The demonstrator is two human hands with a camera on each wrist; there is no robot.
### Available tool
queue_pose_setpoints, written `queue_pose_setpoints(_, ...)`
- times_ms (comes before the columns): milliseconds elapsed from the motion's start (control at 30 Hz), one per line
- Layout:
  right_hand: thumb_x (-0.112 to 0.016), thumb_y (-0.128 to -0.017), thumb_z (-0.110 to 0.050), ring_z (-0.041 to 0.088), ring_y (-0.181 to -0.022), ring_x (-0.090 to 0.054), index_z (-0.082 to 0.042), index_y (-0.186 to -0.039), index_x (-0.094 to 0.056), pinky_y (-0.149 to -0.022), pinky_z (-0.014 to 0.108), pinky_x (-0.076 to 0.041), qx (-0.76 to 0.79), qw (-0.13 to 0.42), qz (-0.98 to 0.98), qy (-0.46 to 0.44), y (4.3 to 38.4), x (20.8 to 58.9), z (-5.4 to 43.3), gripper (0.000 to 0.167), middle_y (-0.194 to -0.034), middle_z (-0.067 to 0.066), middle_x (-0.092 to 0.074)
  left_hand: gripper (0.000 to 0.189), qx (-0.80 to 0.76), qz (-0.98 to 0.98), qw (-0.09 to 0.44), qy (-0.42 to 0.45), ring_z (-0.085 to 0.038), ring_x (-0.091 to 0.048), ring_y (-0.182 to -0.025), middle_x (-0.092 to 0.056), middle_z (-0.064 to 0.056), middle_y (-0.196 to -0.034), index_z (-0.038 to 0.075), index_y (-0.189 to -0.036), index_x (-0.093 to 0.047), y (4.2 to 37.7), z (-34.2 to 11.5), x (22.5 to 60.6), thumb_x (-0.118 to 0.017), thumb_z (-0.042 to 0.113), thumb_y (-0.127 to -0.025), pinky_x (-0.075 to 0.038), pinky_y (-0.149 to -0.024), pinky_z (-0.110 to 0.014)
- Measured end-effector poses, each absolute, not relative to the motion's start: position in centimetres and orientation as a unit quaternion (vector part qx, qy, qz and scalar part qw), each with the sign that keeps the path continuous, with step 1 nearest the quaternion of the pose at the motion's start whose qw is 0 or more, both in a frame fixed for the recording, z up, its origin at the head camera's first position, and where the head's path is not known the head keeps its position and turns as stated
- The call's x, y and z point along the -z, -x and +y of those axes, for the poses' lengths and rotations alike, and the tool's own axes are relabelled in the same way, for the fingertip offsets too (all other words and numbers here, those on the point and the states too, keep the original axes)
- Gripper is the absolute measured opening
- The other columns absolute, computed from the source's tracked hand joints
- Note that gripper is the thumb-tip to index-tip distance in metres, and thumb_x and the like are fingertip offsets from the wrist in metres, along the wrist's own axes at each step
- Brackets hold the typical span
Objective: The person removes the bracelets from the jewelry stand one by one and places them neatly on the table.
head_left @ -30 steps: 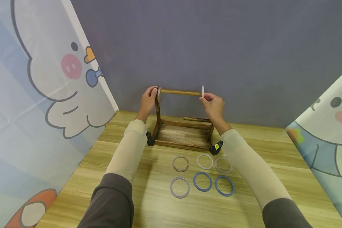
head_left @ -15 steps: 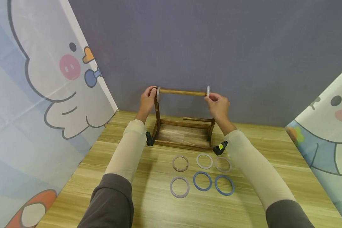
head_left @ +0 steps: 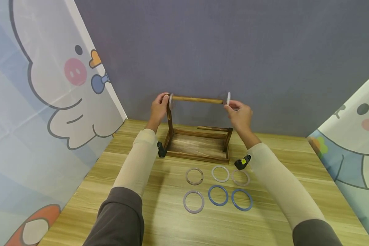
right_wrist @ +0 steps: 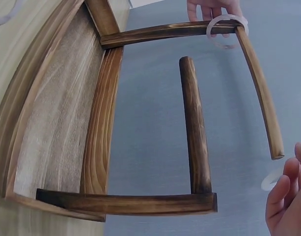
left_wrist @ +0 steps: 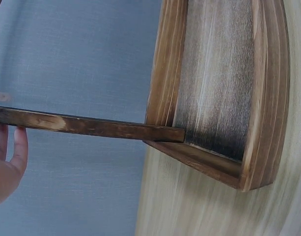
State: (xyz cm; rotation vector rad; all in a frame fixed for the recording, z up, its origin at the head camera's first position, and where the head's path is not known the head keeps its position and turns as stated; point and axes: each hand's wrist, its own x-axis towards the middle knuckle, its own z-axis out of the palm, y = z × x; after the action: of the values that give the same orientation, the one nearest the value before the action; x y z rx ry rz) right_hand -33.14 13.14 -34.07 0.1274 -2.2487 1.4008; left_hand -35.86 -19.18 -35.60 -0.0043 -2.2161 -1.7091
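Observation:
A dark wooden bangle stand (head_left: 196, 157) has a tall post at the left and a short one at the right, each bearing a horizontal rod. At the tall post's top, my left hand (head_left: 159, 110) grips the wood between thumb and fingers. One pale translucent bangle (right_wrist: 227, 31) hangs on the upper rod (head_left: 198, 99), close against that post. Just beyond the rod's free right end, my right hand (head_left: 241, 114) pinches a white bangle (head_left: 228, 98) upright, its edge facing the head camera. In the right wrist view my fingers partly hide this white bangle (right_wrist: 272, 180).
In front of the stand lie several bangles: a brownish one (head_left: 187, 176), a white one (head_left: 213, 173), a pale pinkish one (head_left: 248, 179), a lilac one (head_left: 185, 201) and two blue ones (head_left: 209, 195). The lower rod (right_wrist: 195, 128) juts from the short post. A grey cloth wall (head_left: 264, 68) stands behind.
My right hand has moved right with the white bangle, from around the upper rod's end to past its tip. The left hand has stayed at the post.

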Motion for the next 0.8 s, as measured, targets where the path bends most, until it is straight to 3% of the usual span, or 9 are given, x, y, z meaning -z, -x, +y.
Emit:
queue_pose_setpoints(300, -0.079, -0.091, -0.023, -0.015, -0.055, -0.051, -0.005, -0.108, -0.079, -0.05, 0.008, -0.041, -0.467, 0.272, -0.838, -0.08, 31.7, 34.1, 14.0, 0.025, -0.101, 0.016, -0.078, 0.041, 0.6, -0.783, 0.164, 0.003, -0.026, -0.06, -0.118, -0.062, -0.01, -0.134, 0.022, -0.14, -0.058, 35.8, -19.1, 35.5, -0.046, 0.043, -0.108, -0.05, -0.102, -0.044)
queue_pose_setpoints(800, -0.082, -0.088, -0.02, -0.009, -0.06, -0.051, -0.002, -0.106, -0.079, -0.051, 0.007, -0.037, -0.416, 0.293, -0.848, -0.148, 29.7, 34.7, 15.3, 0.026, -0.095, 0.016, -0.078, 0.039, 0.604, -0.779, 0.166, -0.007, -0.027, -0.061, -0.12, -0.063, -0.01, -0.136, 0.021, -0.14, -0.06, 35.9, -18.9, 35.4, -0.047, 0.041, -0.108, -0.05, -0.103, -0.043)
